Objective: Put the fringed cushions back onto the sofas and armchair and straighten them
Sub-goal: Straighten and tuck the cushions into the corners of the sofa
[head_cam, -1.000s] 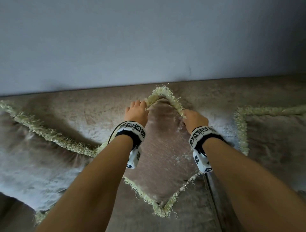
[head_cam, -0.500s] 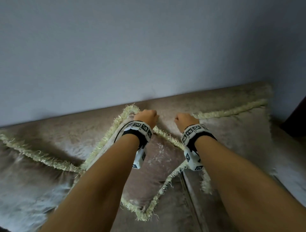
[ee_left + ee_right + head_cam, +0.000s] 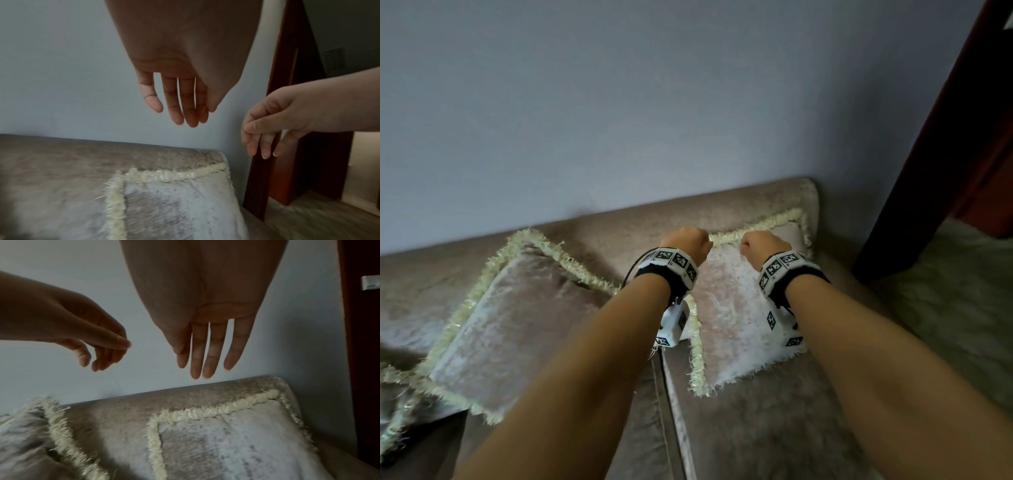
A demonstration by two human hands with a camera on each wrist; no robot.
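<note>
A beige velvet cushion with cream fringe (image 3: pixel 736 308) leans against the sofa backrest (image 3: pixel 619 222) at the sofa's right end. My left hand (image 3: pixel 690 241) and right hand (image 3: pixel 763 245) hover side by side just above its top edge, apart from it. In the left wrist view my left hand (image 3: pixel 179 105) hangs with loose fingers above the cushion (image 3: pixel 174 203) and holds nothing. The right wrist view shows my right hand (image 3: pixel 205 356) with straight fingers, empty, over the cushion (image 3: pixel 226 443). A second fringed cushion (image 3: pixel 517 315) stands on its corner to the left.
A dark wooden door frame (image 3: pixel 935 154) stands right of the sofa, with pale carpet (image 3: pixel 945 308) beyond it. A plain wall rises behind the backrest. A third cushion's fringe (image 3: pixel 393 411) shows at the far left. A seam (image 3: pixel 667 394) splits the seat.
Both hands let go of the corner-standing cushion's top and moved right, and now hang over the right-end cushion. The head view swung right, bringing the door frame into sight.
</note>
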